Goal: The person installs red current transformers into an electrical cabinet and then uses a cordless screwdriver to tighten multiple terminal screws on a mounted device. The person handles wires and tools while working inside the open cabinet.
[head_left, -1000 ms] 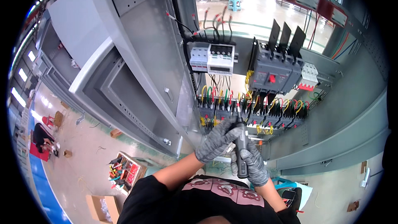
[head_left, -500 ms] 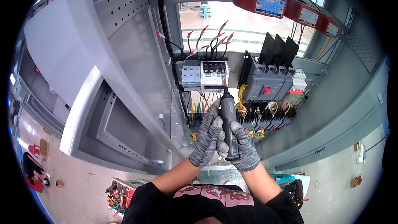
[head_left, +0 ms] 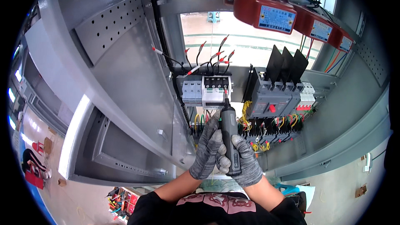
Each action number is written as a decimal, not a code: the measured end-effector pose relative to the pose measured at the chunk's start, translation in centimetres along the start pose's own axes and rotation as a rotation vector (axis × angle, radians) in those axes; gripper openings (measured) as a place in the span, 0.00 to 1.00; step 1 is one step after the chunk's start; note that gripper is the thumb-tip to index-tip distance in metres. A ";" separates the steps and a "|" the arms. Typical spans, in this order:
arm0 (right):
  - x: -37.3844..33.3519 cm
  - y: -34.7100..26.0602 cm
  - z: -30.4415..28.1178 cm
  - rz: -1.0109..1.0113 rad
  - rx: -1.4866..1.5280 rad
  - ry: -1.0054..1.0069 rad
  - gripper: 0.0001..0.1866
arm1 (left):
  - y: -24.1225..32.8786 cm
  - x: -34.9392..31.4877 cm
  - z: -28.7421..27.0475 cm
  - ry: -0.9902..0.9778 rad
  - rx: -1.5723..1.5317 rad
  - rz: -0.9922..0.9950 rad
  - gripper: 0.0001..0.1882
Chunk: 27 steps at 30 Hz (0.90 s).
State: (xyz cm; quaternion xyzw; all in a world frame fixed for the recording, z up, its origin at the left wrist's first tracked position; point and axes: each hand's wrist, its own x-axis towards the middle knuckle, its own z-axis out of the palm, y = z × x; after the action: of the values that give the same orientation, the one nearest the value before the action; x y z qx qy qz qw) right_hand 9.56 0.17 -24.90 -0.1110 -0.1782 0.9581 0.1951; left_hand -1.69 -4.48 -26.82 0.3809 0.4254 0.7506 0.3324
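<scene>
Grey knit gloves cover both hands. A slim dark grey cordless screwdriver (head_left: 230, 139) stands nearly upright between them, its bit pointing away from me. My right hand (head_left: 248, 164) is closed round the handle, thumb along its right side. My left hand (head_left: 207, 152) presses against the handle's left side, with its index finger reaching toward the front. The bit's tip meets the rightmost part of a white breaker-like module (head_left: 213, 91) with black terminals on top; the exact contact is too small to make out. Beside that module sits a row of light grey modules (head_left: 192, 92).
Several loose black wires with red-and-white ends (head_left: 214, 58) stick up behind the modules. To the right is a large grey circuit breaker (head_left: 275, 102) with black upright barriers. Red current transformers (head_left: 277, 14) hang above. The cabinet door (head_left: 77, 137) stands at left; a toolbox (head_left: 123, 202) lies below.
The cabinet's contents sit lower in the picture as the view has tilted up. Both hands keep their hold on the screwdriver, and its bit stays at the white module's right end.
</scene>
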 end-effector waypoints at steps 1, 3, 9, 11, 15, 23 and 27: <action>-0.2 -0.1 0.5 0.011 0.025 -0.024 0.22 | -0.4 0.2 -0.7 -0.041 0.036 0.000 0.36; -0.3 -0.2 1.3 0.008 0.033 -0.085 0.22 | 0.0 -0.3 -0.8 -0.052 -0.063 -0.062 0.37; -0.2 0.0 2.2 -0.006 0.047 -0.098 0.21 | -1.1 0.4 -2.0 0.048 -0.023 0.051 0.36; -0.4 0.0 2.4 -0.023 0.036 -0.076 0.21 | -0.9 0.4 -2.1 0.048 -0.068 0.054 0.33; -0.5 0.0 2.8 -0.025 0.026 -0.047 0.22 | -1.4 0.3 -2.9 0.064 -0.016 0.086 0.30; -0.3 0.4 2.7 -0.033 0.032 -0.030 0.21 | -2.2 0.2 -3.7 0.035 -0.091 0.064 0.30; -0.1 0.5 3.0 -0.062 -0.033 -0.042 0.21 | -2.5 -0.4 -4.2 0.060 -0.052 0.059 0.30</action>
State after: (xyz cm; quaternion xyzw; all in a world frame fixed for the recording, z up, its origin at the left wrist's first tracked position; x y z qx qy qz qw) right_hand 8.58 -1.22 -22.35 -0.0884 -0.2012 0.9506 0.2191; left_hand -4.68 -5.39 -30.68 0.3618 0.4040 0.7820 0.3072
